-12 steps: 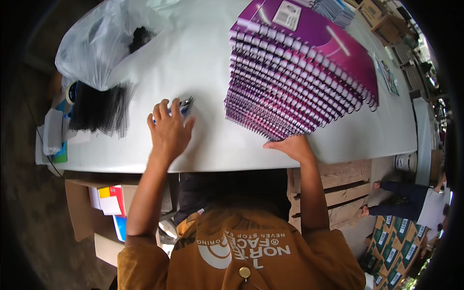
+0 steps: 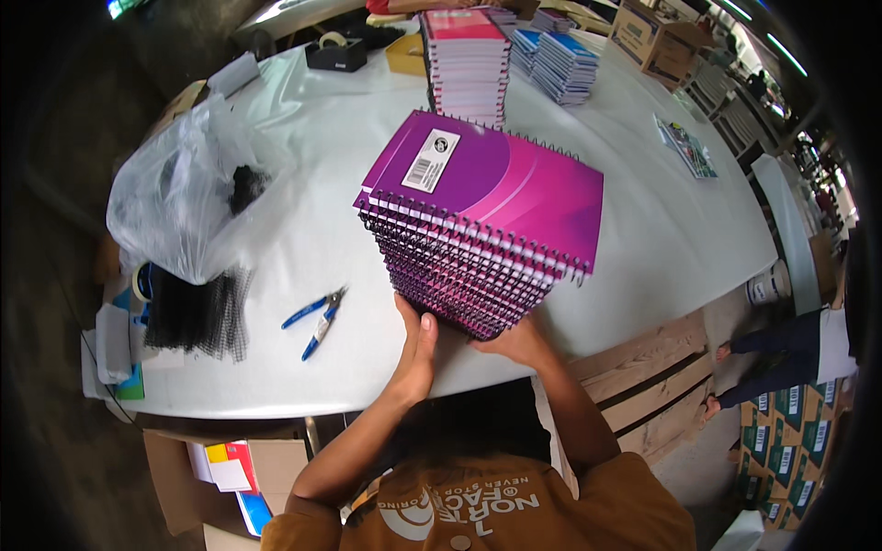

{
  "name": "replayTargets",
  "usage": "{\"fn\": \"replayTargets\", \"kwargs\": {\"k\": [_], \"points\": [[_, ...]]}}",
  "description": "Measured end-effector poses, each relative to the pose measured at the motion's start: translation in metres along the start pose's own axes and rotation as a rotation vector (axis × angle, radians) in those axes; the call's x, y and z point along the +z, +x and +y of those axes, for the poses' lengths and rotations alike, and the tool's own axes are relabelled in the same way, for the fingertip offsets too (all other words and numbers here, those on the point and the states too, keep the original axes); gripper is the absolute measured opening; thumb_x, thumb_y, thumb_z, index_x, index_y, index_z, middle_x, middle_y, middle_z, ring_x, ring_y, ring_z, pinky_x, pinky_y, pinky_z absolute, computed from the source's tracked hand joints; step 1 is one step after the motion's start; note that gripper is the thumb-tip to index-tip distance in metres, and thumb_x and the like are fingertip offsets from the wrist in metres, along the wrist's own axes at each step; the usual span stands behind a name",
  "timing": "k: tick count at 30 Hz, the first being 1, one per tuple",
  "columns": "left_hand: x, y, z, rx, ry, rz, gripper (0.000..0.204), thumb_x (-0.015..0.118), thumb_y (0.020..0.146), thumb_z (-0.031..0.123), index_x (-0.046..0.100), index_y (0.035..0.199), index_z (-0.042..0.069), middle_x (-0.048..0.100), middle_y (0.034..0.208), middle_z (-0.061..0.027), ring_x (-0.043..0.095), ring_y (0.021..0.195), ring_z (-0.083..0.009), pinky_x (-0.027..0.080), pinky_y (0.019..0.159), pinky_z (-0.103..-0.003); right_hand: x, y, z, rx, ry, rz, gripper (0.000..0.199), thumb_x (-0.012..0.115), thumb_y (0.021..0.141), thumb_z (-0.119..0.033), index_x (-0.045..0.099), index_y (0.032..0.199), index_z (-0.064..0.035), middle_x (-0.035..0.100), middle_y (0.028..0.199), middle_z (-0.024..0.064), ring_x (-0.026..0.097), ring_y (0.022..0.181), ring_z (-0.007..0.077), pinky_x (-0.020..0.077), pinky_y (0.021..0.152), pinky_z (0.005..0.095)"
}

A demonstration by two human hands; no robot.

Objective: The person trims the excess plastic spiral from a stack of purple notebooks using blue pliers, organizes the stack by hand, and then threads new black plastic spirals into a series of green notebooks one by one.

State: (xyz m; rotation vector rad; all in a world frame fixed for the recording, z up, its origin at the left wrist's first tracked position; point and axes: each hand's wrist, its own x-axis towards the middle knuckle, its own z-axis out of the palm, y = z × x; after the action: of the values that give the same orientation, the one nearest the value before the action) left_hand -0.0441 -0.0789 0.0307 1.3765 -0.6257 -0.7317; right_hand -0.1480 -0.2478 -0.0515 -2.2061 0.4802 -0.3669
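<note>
Meeting the lower left corner of a stack of purple notebooks (image 2: 542,202) with the fingers of the left hand (image 2: 415,367), loosely parted rather than clenched; bracing the lower right with the right hand (image 2: 522,344), too hidden at the fingers to tell gripping from mere propping; shown near the front edge of the pale table (image 2: 322,220), threaded with black coils along the edges in sight, and so probably well along, if not finished; impossible to judge the trim of the coil ends at this size; seen just to the left, out of hand, blue-handled pliers (image 2: 325,323), spread at the handles; farther left, a bundle of loose black coils (image 2: 193,312), apparently unused as yet, below a clear plastic bag (image 2: 165,216); beyond the stack, a tall pile of red notebooks (image 2: 467,73) beside shorter piles of blue notebooks (image 2: 565,69).
</note>
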Motion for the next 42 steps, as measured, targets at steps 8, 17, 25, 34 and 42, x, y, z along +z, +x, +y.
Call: {"fn": "replayTargets", "kwargs": {"k": [8,17,25,34,42], "points": [[0.025,0.050,-0.018,0.113,-0.209,-0.182,0.089,0.024,0.089,0.066,-0.025,0.140,0.011,-0.021,0.150,-0.0086,-0.017,0.138,-0.0235,-0.010,0.111,-0.041,-0.011,-0.003,-0.027,0.072,-0.165,0.374,0.127,0.084,0.052,-0.025,-0.004,0.136,0.0118,0.034,0.124,0.0359,0.039,0.114,0.0485,0.0316,0.098,0.0533],[0.049,0.128,-0.023,-0.016,-0.082,-0.398,0.096,0.033,0.089,0.062,-0.019,0.139,-0.002,-0.012,0.150,-0.0187,-0.009,0.139,-0.0285,0.000,0.113,-0.038,-0.037,0.025,-0.011,0.290,-0.243,0.675,0.131,0.085,0.049,-0.017,-0.008,0.138,0.0072,0.031,0.131,0.0312,0.038,0.117,0.0450,0.0285,0.102,0.0505],[0.040,0.127,-0.031,0.025,-0.007,-0.205,0.088,0.038,0.089,0.059,-0.003,0.145,0.005,0.011,0.150,-0.0196,0.013,0.139,-0.0300,0.012,0.112,-0.040,-0.066,0.082,0.011,0.358,-0.335,0.760,0.127,0.081,0.053,-0.024,-0.007,0.138,0.0076,0.045,0.117,0.0332,0.044,0.111,0.0442,0.0311,0.099,0.0480],[-0.028,0.194,-0.039,0.141,-0.132,0.202,0.084,0.041,0.089,0.057,0.006,0.145,0.005,0.019,0.147,-0.0212,0.021,0.137,-0.0305,0.016,0.111,-0.040,-0.076,0.156,0.034,0.341,-0.376,0.841,0.121,0.078,0.054,-0.027,-0.002,0.139,0.0075,0.052,0.107,0.0297,0.048,0.107,0.0390,0.0311,0.101,0.0437],[-0.044,0.282,-0.048,0.129,-0.305,0.152,0.081,0.033,0.091,0.059,0.006,0.145,0.005,0.020,0.147,-0.0204,0.023,0.136,-0.0305,0.019,0.110,-0.041,-0.076,0.212,0.049,0.282,-0.339,0.838,0.118,0.076,0.056,-0.027,0.000,0.140,0.0058,0.051,0.108,0.0272,0.048,0.108,0.0355,0.0301,0.102,0.0424]]}}
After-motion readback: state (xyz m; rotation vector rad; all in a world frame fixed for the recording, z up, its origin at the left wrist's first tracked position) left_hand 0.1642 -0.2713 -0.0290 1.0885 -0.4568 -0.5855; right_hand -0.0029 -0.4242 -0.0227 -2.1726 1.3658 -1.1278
